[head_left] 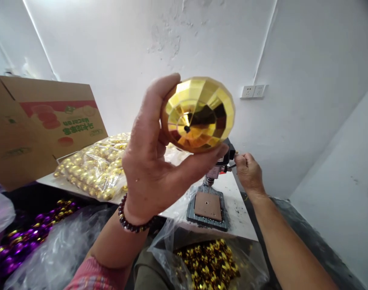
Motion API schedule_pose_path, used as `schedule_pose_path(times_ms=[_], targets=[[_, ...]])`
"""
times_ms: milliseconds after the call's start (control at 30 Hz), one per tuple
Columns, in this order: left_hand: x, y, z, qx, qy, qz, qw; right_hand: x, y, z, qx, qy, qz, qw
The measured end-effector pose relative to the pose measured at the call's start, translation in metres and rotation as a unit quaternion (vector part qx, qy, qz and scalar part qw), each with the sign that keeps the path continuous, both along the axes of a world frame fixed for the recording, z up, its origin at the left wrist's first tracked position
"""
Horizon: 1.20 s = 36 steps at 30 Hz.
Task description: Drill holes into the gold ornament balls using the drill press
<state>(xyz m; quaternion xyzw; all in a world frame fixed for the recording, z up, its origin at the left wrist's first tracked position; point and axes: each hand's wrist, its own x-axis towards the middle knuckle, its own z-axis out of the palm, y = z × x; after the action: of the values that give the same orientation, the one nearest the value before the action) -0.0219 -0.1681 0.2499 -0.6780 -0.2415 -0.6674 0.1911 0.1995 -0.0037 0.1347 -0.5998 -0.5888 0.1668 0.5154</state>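
Close before the camera, my left hand (154,169) grips a shiny gold faceted ball (202,112), fingers behind it and thumb beneath. A small dark hole shows on the ball's near face. My right hand (249,173) is closed around the lever of a small bench drill press (214,173), to the right of the ball. The ball and my left hand hide much of the drill's upper part. Below its bit, a square brown board (207,205) with a hole in the middle rests on the grey drill base (191,213).
A clear bag of gold balls (93,169) lies on the white table (244,225), beside a cardboard box (51,125). Purple and gold balls (29,237) fill plastic at lower left. An open bag of gold pieces (211,262) sits in front. Wall sockets (253,92) are behind.
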Motion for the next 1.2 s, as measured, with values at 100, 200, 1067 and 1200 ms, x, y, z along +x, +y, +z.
schedule_pose_path(times_ms=[100,200,1067,1200], targets=[[0.002,-0.010,0.003,-0.016,-0.007,0.028,0.999,0.000,0.000,0.000,-0.019,-0.002,-0.002,1.000],[0.001,-0.013,0.005,0.002,-0.020,0.050,0.999,0.000,0.001,-0.001,-0.024,-0.003,0.003,1.000],[-0.003,0.015,0.029,0.128,-0.119,0.116,0.978,0.008,0.012,-0.012,0.018,-0.006,0.008,1.000],[0.001,0.007,0.032,0.118,-0.130,0.103,0.979,0.007,0.011,-0.011,0.016,-0.005,0.005,1.000]])
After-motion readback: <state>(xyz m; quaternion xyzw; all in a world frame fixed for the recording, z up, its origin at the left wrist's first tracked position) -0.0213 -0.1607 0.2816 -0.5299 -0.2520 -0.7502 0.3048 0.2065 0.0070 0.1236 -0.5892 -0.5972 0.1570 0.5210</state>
